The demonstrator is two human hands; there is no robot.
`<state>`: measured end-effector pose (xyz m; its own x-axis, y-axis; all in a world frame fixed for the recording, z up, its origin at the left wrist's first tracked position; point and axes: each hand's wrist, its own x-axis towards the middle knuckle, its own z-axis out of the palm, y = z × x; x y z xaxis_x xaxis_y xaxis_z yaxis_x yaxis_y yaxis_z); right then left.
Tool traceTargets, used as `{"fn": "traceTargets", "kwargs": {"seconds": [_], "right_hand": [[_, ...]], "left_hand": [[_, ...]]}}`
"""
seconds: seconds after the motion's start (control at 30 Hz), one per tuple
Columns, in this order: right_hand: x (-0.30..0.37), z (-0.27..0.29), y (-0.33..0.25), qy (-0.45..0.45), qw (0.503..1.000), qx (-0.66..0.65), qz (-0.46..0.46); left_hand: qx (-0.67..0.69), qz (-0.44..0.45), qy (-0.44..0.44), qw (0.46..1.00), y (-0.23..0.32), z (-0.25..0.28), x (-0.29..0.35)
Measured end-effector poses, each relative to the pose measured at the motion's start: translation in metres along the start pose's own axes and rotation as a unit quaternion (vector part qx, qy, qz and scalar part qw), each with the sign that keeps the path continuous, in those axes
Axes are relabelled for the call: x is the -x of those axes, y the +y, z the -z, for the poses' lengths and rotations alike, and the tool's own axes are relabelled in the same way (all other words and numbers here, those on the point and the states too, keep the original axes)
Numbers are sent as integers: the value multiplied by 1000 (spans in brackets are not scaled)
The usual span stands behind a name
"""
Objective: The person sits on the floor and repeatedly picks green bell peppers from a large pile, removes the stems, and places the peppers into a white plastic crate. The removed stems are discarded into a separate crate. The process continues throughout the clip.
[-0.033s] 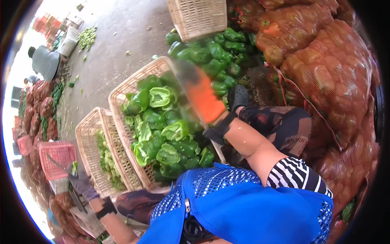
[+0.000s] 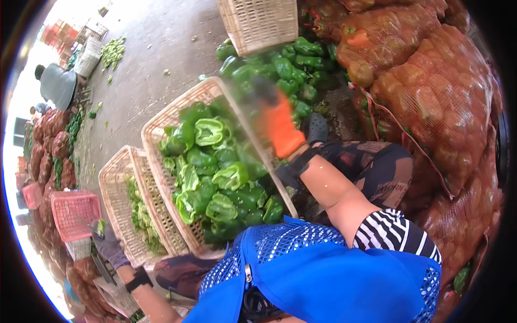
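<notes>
My right hand (image 2: 279,123), in an orange glove with dark fingers, is smeared by motion. It hovers between the crate's right rim and a heap of green bell peppers (image 2: 285,67) on the floor; its grip is unclear. Low on the left, my left hand (image 2: 109,243) in a grey glove is closed on a knife (image 2: 82,219), whose thin blade is blurred. A small green pepper piece (image 2: 100,227) shows at those fingers. Before me a tilted plastic crate (image 2: 153,126) holds many green peppers (image 2: 207,185), several cut open with pale insides showing.
A second crate (image 2: 110,175) with pale green scraps (image 2: 142,218) adjoins on the left, near a pink basket (image 2: 75,215). Another crate (image 2: 258,24) stands behind the heap. Full red mesh sacks (image 2: 431,102) line the right. A person (image 2: 58,85) sits far left.
My right hand has shifted rightward, away from the crate's rim, over the pepper heap. My left hand has turned a little, and the knife blade looks fainter.
</notes>
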<state>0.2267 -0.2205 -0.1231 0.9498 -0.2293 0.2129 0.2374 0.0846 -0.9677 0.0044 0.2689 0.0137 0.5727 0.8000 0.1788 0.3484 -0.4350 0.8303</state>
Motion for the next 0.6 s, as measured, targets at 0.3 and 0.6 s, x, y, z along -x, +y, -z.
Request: {"fn": "traceTargets", "kwargs": {"seconds": [0.3,0.6], "right_hand": [[-114,134,169,217,861,431,-159],[-271,184,162,-17,682,731,1]], "left_hand": [[-381,-104,-107,913,-91,-20,-24],[-294,-54,-142,944,41,-109,55]]}}
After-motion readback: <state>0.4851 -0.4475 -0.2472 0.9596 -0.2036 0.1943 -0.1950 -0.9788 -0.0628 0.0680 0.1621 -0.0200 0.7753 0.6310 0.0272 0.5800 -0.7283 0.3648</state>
